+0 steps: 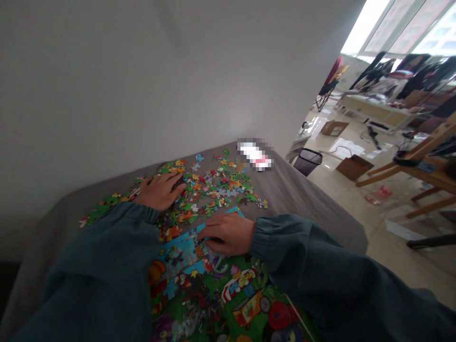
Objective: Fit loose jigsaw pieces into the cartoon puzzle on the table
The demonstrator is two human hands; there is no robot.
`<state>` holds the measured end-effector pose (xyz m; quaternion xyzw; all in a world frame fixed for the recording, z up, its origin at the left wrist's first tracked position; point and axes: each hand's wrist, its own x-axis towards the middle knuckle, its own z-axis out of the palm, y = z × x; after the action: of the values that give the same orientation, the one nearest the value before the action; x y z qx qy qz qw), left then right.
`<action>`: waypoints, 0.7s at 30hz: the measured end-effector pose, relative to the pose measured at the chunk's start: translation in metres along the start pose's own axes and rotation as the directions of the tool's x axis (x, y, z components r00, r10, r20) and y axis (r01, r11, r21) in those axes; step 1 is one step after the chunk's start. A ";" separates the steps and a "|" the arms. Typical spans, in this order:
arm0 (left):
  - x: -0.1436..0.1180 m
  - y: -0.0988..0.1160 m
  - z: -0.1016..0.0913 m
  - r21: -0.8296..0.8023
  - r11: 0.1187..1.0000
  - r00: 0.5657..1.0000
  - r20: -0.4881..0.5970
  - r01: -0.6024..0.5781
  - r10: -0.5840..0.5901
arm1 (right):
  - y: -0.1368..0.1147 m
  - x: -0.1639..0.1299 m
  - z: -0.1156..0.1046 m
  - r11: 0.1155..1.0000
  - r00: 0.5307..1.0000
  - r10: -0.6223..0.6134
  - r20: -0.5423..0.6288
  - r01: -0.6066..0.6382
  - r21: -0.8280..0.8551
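while left hand [161,191] spreads on loose pieces [213,185], right hand [228,233] fingers flat on puzzle [213,294]

My left hand [160,191] lies palm down over the loose puzzle pieces [213,185], so I cannot tell whether a piece sits under it. My right hand [228,232] covers the top edge of the assembled puzzle picture [221,294], its fingertips curled out of sight. That picture runs off the bottom edge. A pixelated patch [255,154] blurs something at the far end of the counter [306,199]. The single pieces are too small to read.
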<state>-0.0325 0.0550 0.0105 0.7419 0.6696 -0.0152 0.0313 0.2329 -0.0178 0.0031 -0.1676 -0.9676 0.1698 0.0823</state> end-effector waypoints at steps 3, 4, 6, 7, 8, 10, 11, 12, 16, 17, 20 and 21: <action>0.000 -0.002 -0.002 0.008 1.000 0.999 0.027 -0.020 0.020 | 0.000 -0.001 -0.001 1.000 1.000 0.008 0.008 -0.008 0.004; 0.000 -0.002 -0.002 0.008 1.000 0.999 0.028 -0.029 0.029 | 0.000 -0.001 -0.001 1.000 1.000 0.013 0.011 -0.013 0.005; 0.001 -0.004 -0.001 0.007 0.999 0.998 0.027 -0.051 0.050 | 0.000 -0.002 -0.002 1.000 1.000 0.016 0.014 -0.017 0.009; 0.002 -0.005 -0.001 0.006 0.998 0.998 0.026 -0.061 0.061 | 0.000 -0.002 -0.002 1.000 1.000 0.013 0.015 -0.013 0.013; 0.003 -0.007 0.000 0.002 0.997 0.997 0.019 -0.072 0.072 | 0.000 -0.002 -0.002 1.000 1.000 0.009 0.016 -0.009 0.017; 0.005 -0.011 0.003 -0.014 0.995 0.995 -0.010 -0.098 0.098 | 0.000 -0.001 -0.003 1.000 1.000 0.003 0.019 -0.004 0.021; 0.007 -0.013 0.004 -0.024 0.993 0.993 -0.027 -0.112 0.111 | 0.000 -0.001 -0.003 1.000 1.000 0.001 0.022 -0.002 0.020; 0.008 -0.015 0.006 -0.033 0.991 0.991 -0.042 -0.127 0.125 | 0.001 -0.001 -0.003 1.000 1.000 0.000 0.023 -0.001 0.017; 0.012 -0.020 0.007 -0.038 0.987 0.988 -0.034 -0.155 0.153 | 0.002 -0.001 -0.004 1.000 1.000 -0.014 0.024 0.014 0.004; 0.012 -0.020 0.006 -0.029 0.988 0.988 -0.017 -0.151 0.151 | 0.002 -0.001 -0.004 1.000 1.000 -0.016 0.026 0.016 -0.001; 0.011 -0.019 0.005 0.004 0.992 0.991 0.022 -0.130 0.129 | 0.002 -0.001 -0.004 1.000 0.999 -0.012 0.037 0.013 -0.018; 0.011 -0.019 0.005 0.006 0.992 0.992 0.023 -0.124 0.124 | 0.002 0.000 -0.004 1.000 0.999 -0.013 0.039 0.014 -0.021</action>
<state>-0.0502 0.0675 0.0042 0.7820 0.6217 -0.0243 0.0370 0.2347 -0.0150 0.0061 -0.1586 -0.9719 0.1620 0.0630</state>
